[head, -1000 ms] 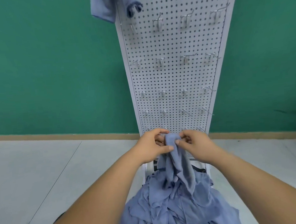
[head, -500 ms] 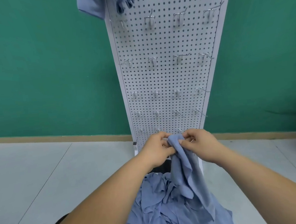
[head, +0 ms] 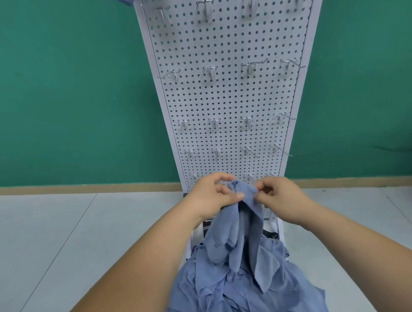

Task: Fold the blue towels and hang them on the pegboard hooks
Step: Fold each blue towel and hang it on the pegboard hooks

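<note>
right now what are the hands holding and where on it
One blue towel, pinched at its bunched top edge by the left hand and right hand.

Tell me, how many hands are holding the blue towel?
2. The left hand pinches the top of the blue towel from the left; the right hand pinches it from the right, low before the pegboard. No others show.

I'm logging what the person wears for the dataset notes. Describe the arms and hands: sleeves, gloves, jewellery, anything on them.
Both forearms are bare right down to the bottom edge of the head view; no sleeve shows. The left hand and the right hand are ungloved. I see no ring, watch, bracelet or marking on either wrist or on the fingers that show. Anything worn above the forearms is out of frame.
</note>
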Demonstrator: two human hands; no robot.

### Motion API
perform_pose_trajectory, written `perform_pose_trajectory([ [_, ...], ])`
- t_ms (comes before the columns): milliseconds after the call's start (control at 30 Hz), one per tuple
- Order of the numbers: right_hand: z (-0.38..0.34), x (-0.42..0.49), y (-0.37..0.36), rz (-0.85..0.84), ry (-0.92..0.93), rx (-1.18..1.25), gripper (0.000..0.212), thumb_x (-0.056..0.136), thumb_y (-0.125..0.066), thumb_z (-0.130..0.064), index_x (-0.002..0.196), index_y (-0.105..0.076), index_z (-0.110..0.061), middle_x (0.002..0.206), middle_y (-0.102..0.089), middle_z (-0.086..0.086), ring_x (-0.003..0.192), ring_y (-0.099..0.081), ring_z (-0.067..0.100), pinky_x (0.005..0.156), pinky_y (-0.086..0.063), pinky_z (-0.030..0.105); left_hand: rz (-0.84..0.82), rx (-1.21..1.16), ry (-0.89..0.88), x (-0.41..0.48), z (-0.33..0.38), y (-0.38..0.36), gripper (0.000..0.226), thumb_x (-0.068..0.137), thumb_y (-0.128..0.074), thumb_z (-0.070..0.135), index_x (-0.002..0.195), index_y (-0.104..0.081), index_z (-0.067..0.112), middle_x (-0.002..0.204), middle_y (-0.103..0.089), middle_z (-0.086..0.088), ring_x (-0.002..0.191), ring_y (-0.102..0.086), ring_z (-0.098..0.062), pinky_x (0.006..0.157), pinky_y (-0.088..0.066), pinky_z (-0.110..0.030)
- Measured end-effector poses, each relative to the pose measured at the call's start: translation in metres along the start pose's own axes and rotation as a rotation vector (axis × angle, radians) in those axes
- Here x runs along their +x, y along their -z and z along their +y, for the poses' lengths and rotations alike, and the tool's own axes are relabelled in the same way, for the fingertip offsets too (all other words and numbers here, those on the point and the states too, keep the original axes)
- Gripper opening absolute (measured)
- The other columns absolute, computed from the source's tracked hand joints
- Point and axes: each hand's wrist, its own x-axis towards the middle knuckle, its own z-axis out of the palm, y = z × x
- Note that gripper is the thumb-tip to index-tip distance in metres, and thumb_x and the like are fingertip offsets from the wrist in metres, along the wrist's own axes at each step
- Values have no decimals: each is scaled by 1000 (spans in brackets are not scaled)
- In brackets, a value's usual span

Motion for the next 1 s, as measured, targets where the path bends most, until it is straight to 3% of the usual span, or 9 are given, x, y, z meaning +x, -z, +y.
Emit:
perform_pose_trajectory([
  [100, 9, 3, 7, 62, -69, -91, 9, 95, -60, -14, 89, -66, -15, 72, -65, -4, 64, -53, 14, 59, -42, 28, -2, 167, 8, 2, -8, 10, 37, 86, -85, 14, 115, -67, 28, 86, -67, 3, 69, -62, -10, 68, -55, -29],
  [200, 18, 3, 15, 128, -92, -116, 10, 96, -57, -15, 90, -63, -20, 71, -68, 2, 62, -53, 16, 56, -41, 30, 74, 393, -11, 7, -20, 18, 17, 91, -81, 18, 103, -69, 24, 90, -70, -1, 72, -61, -13, 78, -58, -35],
  [300, 24, 0, 16, 83, -91, -174, 13, 95, -59, -15, 95, -64, -27, 76, -69, -4, 67, -59, 15, 56, -40, 28, 118, 434, -19, 9, -22, 20, 9, 98, -74, 30, 90, -73, 26, 85, -76, -3, 73, -63, -14, 78, -57, -35],
  [400, 24, -4, 10, -21, 27, -160, 26, 90, -76, -28, 111, -65, -38, 107, -68, -14, 92, -68, 9, 77, -51, 25, 75, 422, -43, 5, -18, 14, 20, 104, -64, 35, 85, -70, 28, 77, -74, -4, 65, -59, -15, 74, -57, -41],
  [467, 18, -8, 3, -85, 115, -91, 39, 85, -84, -40, 119, -66, -40, 115, -67, -21, 99, -67, 1, 84, -55, 22, 33, 408, -72, 1, -12, 8, 22, 105, -61, 36, 86, -69, 28, 69, -67, 1, 60, -54, -13, 66, -50, -36],
  [567, 7, -11, -12, -64, 200, -70, 29, 83, -86, -41, 108, -71, -37, 97, -73, -19, 91, -68, 0, 82, -57, 21, -26, 359, -109, -5, -4, -3, 22, 106, -61, 36, 94, -71, 21, 65, -59, 8, 54, -44, -6, 58, -40, -27],
  [700, 3, -10, -22, -5, 204, -53, 13, 94, -72, -22, 93, -70, -35, 82, -74, -13, 76, -70, 7, 79, -59, 36, -34, 238, -137, -9, 1, -6, 19, 95, -75, 40, 103, -63, 27, 74, -58, 1, 54, -45, -11, 47, -39, -23],
  [867, 7, -9, -11, 15, 148, -50, 17, 103, -64, -31, 86, -70, -31, 72, -72, -3, 69, -67, 21, 72, -58, 43, 52, 353, -198, -8, -7, 2, 21, 89, -78, 24, 95, -62, 37, 94, -69, 6, 82, -64, -10, 81, -59, -40],
  [1000, 8, -7, -2, 82, 140, -116, 20, 103, -63, -33, 83, -68, -31, 66, -66, 4, 54, -53, 12, 60, -49, 27, 124, 483, -219, -9, -10, 9, 8, 98, -68, 29, 93, -64, 34, 88, -70, 15, 72, -61, -2, 74, -53, -30],
])
